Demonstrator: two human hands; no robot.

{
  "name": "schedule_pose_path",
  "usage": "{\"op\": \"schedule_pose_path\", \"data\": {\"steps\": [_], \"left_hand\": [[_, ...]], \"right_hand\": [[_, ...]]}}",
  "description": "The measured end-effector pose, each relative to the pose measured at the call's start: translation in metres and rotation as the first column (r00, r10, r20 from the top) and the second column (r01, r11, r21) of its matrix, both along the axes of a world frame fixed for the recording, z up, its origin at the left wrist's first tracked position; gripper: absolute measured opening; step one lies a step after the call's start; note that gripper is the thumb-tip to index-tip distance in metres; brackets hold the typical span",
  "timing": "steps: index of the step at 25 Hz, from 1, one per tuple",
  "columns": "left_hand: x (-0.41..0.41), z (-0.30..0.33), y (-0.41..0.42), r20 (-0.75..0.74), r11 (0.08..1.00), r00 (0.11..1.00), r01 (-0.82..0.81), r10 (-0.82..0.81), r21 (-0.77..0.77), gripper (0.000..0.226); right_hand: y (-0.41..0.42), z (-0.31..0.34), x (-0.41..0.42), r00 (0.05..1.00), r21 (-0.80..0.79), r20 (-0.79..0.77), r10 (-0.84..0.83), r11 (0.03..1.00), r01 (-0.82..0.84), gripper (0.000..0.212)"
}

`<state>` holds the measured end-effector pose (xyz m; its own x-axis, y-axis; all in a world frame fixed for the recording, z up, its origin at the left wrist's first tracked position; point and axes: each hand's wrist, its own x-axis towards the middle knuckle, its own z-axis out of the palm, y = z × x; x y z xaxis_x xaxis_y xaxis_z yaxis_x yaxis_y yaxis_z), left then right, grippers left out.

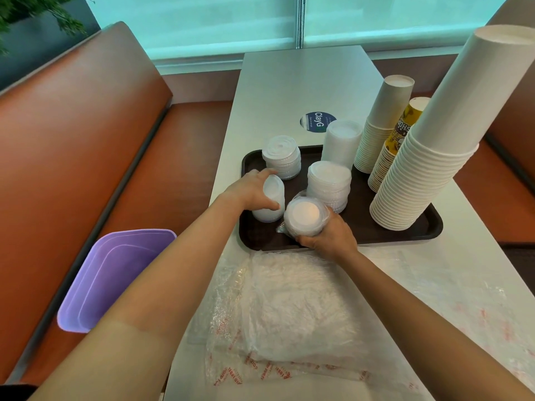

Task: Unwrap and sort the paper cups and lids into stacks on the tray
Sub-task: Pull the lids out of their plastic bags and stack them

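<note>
Head view, the only one: a dark brown rectangular tray (pixel 362 233) with rounded corners and a raised rim sits on a pale smooth bench (pixel 304 82); on the tray stand three stacks of inverted paper cups, namely a tall white stack nearest the camera (pixel 440 134), a yellow printed stack (pixel 399 131) behind it, and a second white stack (pixel 382 120) at the far right, each with ribbed rolled rims showing along the lower part; five groups of translucent white plastic lids are counted, all round and thin; one tall column (pixel 341 143) at the tray's far edge, one short stack with a ridged top (pixel 280 156) at far left, one medium stack (pixel 328 183) at centre, one tilted stack (pixel 270 201) held by the left hand (pixel 249 189), thumb and fingers curled round its sides, at the tray's near left; and one stack in crinkled clear film (pixel 304 217), gripped from below by the right hand (pixel 327 238) over the tray's near edge; the two held stacks are just beside each other; loose clear plastic wrapping (pixel 289 308) with red print lies crumpled on the bench near the camera; one lilac plastic bin (pixel 115 279), squarish with rounded corners, rests on the orange-brown padded seat (pixel 72 134) to the left; one round blue sticker (pixel 318 123) is on the bench beyond the tray.
</note>
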<state>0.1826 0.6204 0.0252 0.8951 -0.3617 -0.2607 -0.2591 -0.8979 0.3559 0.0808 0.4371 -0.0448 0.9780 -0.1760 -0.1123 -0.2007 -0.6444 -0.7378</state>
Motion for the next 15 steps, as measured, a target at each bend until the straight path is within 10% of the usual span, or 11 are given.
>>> {"op": "schedule_pose_path", "data": {"steps": [10,15], "left_hand": [[-0.002,0.004,-0.004,0.010,0.992,0.998,-0.062,0.062,0.108,0.091],[-0.029,0.038,-0.031,0.449,0.926,0.890,0.103,0.076,-0.362,0.033]], "right_hand": [[0.001,0.002,-0.001,1.000,0.009,0.011,0.001,1.000,-0.001,0.086],[0.000,0.002,-0.002,1.000,0.026,0.009,-0.003,1.000,0.003,0.087]]}}
